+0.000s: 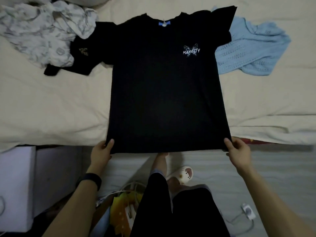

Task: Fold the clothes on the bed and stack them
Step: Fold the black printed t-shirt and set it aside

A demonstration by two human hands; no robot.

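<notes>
Cream bedding (pixel 51 103) carries a black cotton T-shirt (pixel 162 91) spread flat, front up. The left hand (pixel 100 153) and right hand (pixel 237 151) each pinch a near hem corner. Nothing looks folded or stacked yet, judging by the crumpled white patterned garment (pixel 42 31) far left and the pale blue knit top (pixel 253 48) far right.

You are in a home bedroom: a cream-sheeted bed (pixel 51 103) fills the upper frame, a blue knit (pixel 253 48) lies upper right, a plush slipper (pixel 181 175) and charger (pixel 248 212) sit on the floor (pixel 277 168) below.

Black cotton T-shirt (pixel 164 93), white butterfly print; light-blue openwork knit (pixel 253 52); white-grey patterned garment (pixel 42 31); cream bed sheet (pixel 51 103).
</notes>
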